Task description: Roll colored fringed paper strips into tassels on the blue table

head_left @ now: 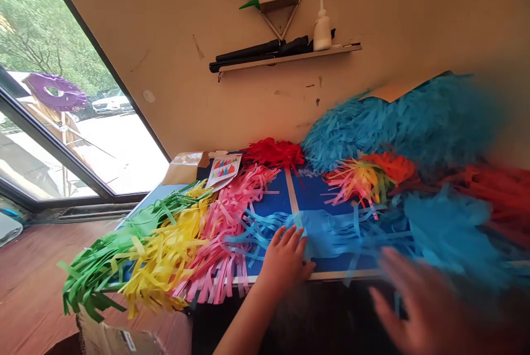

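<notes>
A sheet of blue fringed tissue paper [321, 231] lies across the blue table, its cut strips spreading to both sides. On its left part rests my left hand [285, 253], palm down with the fingers stretched out and slightly apart. My right hand [418, 294], smeared by motion, is near the table's front edge with thumb and fingers apart; nothing shows in it. Just beyond it sits a heap of blue tissue paper [447, 222]. Pink [223, 222], yellow [165, 250] and green fringed paper [128, 239] lie in rows to the left, hanging over the edge.
Red fringes [273, 153], a multicoloured tassel bundle [364, 178] and a large blue fringed piece [389, 128] lie along the wall. A printed card [224, 170] is at the back left. Above, a shelf [290, 57] holds a glue bottle [322, 29]. A cardboard box [111, 335] stands below.
</notes>
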Demonstrator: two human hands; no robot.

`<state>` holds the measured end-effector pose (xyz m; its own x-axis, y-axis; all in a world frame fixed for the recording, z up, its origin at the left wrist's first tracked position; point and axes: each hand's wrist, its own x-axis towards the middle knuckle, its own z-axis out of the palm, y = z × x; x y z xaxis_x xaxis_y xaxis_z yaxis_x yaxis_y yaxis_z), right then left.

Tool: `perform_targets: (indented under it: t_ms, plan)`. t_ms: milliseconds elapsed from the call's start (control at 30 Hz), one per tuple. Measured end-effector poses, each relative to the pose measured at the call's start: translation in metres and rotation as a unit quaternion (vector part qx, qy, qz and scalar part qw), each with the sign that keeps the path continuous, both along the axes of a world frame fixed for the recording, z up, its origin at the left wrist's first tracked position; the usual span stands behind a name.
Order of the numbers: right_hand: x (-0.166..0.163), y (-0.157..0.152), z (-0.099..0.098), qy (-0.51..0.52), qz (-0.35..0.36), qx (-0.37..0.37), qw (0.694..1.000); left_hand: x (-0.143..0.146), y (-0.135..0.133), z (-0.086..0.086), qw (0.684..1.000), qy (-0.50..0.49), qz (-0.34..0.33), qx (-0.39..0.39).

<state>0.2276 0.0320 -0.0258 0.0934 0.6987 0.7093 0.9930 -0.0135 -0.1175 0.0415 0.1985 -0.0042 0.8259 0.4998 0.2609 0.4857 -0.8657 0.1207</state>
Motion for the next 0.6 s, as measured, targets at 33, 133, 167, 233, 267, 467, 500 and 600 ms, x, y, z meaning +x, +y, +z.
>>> perform_targets:
  t_ms: [33,133,167,233,267,467,500,600]
  plan:
    - [-0.013,0.013,-0.001,-0.061,0.041,0.005,0.997,0.001,0.0,0.001,1.0,0.011,-0.012,-0.006]
    - [-0.035,0.048,-0.004,-0.154,0.07,-0.041,0.985,-0.002,-0.001,0.005,0.998,0.044,-0.03,-0.044]
    - [-0.036,0.055,-0.007,-0.166,0.069,-0.053,0.982,-0.005,-0.002,0.006,0.997,0.05,-0.032,-0.055]
    - [-0.033,0.062,-0.013,-0.177,0.079,-0.067,0.979,-0.013,-0.006,0.005,0.995,0.056,-0.041,-0.072]
    - [-0.03,0.061,-0.016,-0.176,0.089,-0.07,0.978,-0.017,-0.009,0.004,0.994,0.058,-0.048,-0.077]
    - [-0.017,0.046,-0.016,-0.162,0.15,-0.022,0.975,-0.021,-0.025,0.001,0.995,0.049,-0.061,-0.064]
    - [-0.016,0.045,-0.013,-0.159,0.16,-0.017,0.974,-0.019,-0.026,0.002,0.996,0.039,-0.055,-0.066]
    - [-0.014,0.047,-0.004,-0.138,0.187,-0.029,0.972,-0.014,-0.026,0.006,0.996,0.02,-0.051,-0.068]
